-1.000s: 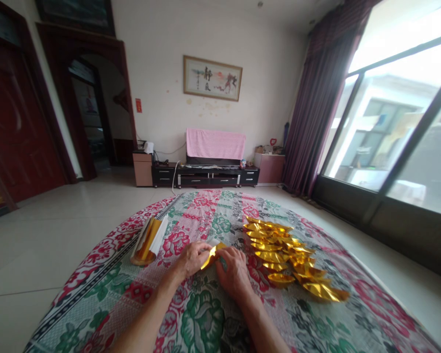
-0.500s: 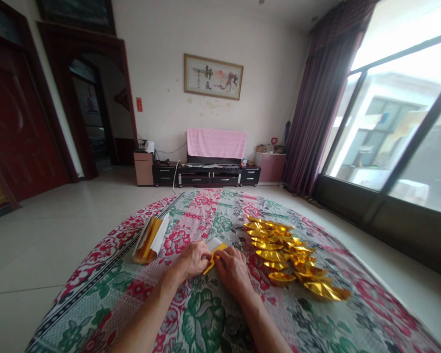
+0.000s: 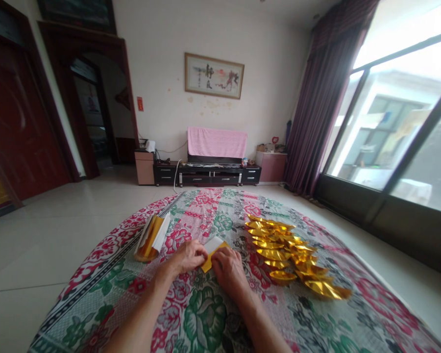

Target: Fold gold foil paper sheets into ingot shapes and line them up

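Note:
A small sheet of gold and white paper, partly folded, lies between my hands at the middle of the table. The fingers of my left hand are closed on its left edge. On its right side, my right hand pinches the paper with curled fingers. Several shiny gold folded paper boats lie in rows to the right of my right hand. A curled stack of gold and white sheets rests on the cloth to the left, beyond my left hand.
A flowered cloth covers the round table. Across the floor stands a low black cabinet with a pink cloth above it. A dark curtain hangs beside the window at the right.
The gold flap between my hands shows wider and flatter than before. My left hand has shifted slightly left, and its fingers have moved along the paper's edge.

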`<state>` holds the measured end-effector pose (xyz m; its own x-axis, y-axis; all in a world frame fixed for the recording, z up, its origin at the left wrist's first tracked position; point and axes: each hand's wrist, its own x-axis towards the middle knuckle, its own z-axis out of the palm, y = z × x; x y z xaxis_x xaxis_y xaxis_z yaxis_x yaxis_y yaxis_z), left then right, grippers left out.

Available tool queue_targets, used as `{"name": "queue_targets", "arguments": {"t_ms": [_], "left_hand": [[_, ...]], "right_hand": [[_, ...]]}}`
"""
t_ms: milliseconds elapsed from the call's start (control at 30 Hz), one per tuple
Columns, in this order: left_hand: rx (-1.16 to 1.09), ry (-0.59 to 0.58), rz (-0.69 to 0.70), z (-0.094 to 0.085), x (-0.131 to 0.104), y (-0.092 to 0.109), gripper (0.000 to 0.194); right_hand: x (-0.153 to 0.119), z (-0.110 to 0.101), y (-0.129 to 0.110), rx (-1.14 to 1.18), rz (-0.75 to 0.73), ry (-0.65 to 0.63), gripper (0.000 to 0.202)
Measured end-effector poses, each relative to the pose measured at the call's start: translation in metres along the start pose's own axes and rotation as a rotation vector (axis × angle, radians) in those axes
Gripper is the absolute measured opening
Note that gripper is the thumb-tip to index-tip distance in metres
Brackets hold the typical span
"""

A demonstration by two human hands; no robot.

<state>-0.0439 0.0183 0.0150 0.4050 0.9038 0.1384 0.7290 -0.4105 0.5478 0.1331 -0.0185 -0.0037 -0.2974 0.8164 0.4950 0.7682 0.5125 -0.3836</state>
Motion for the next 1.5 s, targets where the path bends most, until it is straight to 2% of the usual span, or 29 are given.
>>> {"name": "queue_targets", "arguments": {"t_ms": [167, 333, 633, 800, 967, 1133, 1300, 1500], "left_hand": [[-0.022, 0.040, -0.003, 0.001, -0.001, -0.006, 0.025], [0.044, 0.067, 0.073, 0.001, -0.007, -0.001, 0.028], [-0.032, 0.273, 0.187, 0.016, -0.024, -0.009, 0.025], [-0.022, 0.282, 0.168, 0.019, -0.022, -0.012, 0.027], [-0.011, 0.314, 0.159, 0.020, -0.021, -0.007, 0.021], [0.036, 0.335, 0.146, 0.022, -0.020, 0.000, 0.009], [0.142, 0.357, 0.149, 0.022, -0.021, 0.003, 0.008], [0.176, 0.310, 0.191, 0.021, -0.023, 0.005, 0.010]], "right_hand": [[-0.001, 0.003, -0.004, -0.040, 0.046, 0.025, 0.010], [-0.002, 0.002, -0.008, -0.066, 0.055, 0.010, 0.012], [-0.003, -0.002, -0.011, -0.095, 0.044, -0.021, 0.012], [-0.003, 0.001, -0.009, -0.087, 0.027, -0.017, 0.011], [-0.002, 0.006, -0.003, -0.117, 0.047, 0.037, 0.018], [0.000, 0.008, 0.002, -0.173, 0.118, 0.044, 0.011], [0.001, 0.005, 0.005, -0.174, 0.127, 0.036, 0.009], [0.003, 0.001, 0.007, -0.125, 0.102, 0.035, 0.008]]}}
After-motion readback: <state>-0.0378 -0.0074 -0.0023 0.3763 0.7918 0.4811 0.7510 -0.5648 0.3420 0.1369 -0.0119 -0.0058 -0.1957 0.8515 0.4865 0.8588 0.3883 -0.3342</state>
